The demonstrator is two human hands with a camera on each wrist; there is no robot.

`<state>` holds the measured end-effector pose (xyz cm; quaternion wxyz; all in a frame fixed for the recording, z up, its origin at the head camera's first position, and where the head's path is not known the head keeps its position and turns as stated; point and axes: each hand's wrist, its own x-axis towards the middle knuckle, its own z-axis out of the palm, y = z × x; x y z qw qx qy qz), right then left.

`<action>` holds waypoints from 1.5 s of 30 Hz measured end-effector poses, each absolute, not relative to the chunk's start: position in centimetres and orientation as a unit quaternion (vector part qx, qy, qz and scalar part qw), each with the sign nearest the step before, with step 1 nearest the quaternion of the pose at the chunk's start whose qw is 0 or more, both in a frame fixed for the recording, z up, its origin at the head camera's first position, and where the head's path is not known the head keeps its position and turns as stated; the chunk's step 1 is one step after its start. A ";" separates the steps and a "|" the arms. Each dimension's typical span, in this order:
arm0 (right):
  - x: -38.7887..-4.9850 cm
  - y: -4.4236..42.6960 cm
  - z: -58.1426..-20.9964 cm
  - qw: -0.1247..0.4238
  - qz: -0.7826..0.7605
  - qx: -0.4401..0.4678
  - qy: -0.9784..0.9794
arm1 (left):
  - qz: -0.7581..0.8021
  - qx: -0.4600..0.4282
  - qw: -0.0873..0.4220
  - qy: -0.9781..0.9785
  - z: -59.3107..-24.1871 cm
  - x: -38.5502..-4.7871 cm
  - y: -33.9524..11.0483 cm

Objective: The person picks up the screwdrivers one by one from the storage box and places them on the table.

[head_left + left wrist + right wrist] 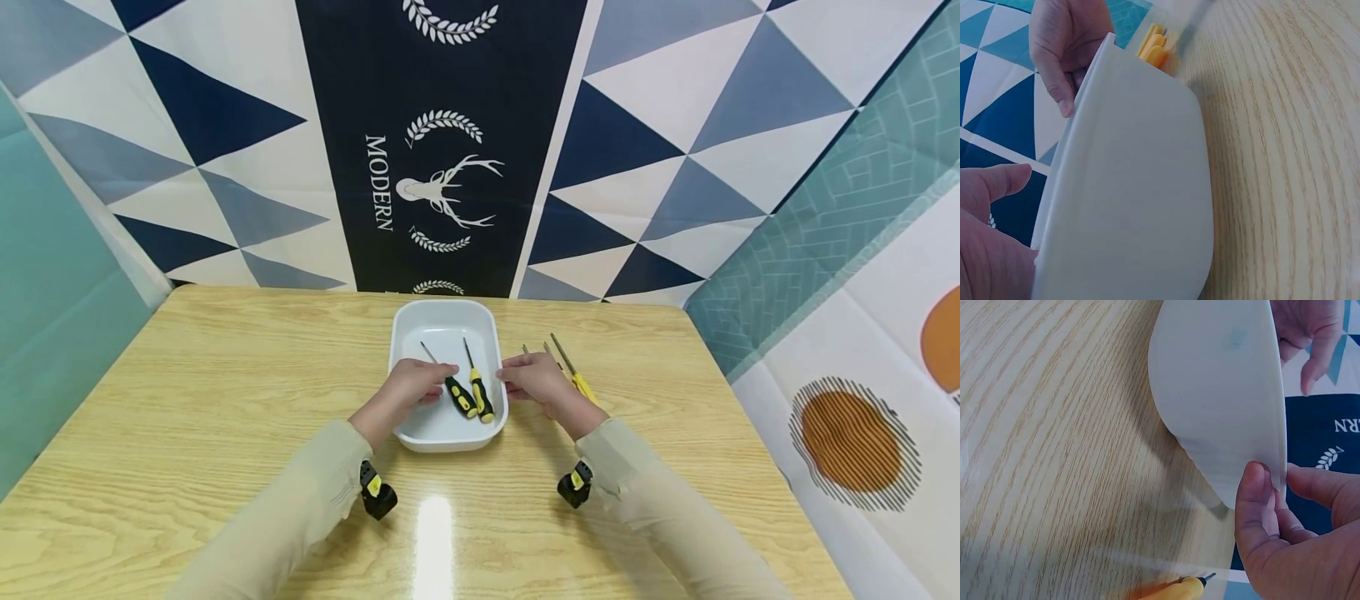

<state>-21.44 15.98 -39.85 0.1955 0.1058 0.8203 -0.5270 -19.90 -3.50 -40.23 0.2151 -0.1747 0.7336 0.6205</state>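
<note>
A white rectangular tray (442, 312) stands on the table, holding two black-and-yellow screwdrivers, one screwdriver (461, 400) slanting and the other screwdriver (480, 390) nearer the right wall. My left hand (412, 385) reaches over the tray's left wall, its thumb (1009, 180) extended and apart from the other fingers. It covers part of the slanting screwdriver's shaft; no grip on it shows. With thumb and fingers, my right hand (1297, 525) pinches the tray's right rim. Behind that hand, several yellow-handled tools (582, 387) lie on the table, partly hidden.
The wooden table (247, 400) reaches back to a patterned cloth wall (442, 192). A teal panel (60, 292) borders the left side, and a printed cloth (847, 400) the right. Black wrist cameras sit below both hands.
</note>
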 end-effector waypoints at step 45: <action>-21.5 15.9 -39.6 0.203 -0.527 0.104 0.818 | 0.552 -0.219 0.209 0.777 -41.9 -20.6 -0.8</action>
